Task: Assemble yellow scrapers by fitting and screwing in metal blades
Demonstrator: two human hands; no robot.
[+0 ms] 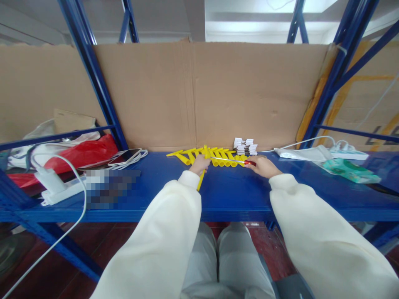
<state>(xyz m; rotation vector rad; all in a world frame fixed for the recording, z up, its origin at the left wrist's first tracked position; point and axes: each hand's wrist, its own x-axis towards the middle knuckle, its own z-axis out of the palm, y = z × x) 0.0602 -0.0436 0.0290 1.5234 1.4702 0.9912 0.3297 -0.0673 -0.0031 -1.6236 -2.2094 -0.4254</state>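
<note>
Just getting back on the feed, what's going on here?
A person's left hand holds a yellow piece, and the right hand a red-handled tool, its thin shaft pointing toward that piece. Whether they touch, I can't tell. Other yellow pieces lie beyond on the blue table.

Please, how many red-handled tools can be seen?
1: the red-handled tool in the right hand, pointing toward the yellow piece in the left hand. Others could be hidden.

Blue shelving (pixel 233 195), cardboard backing (pixel 249 91), red-tiled floor (pixel 118 245)
</note>
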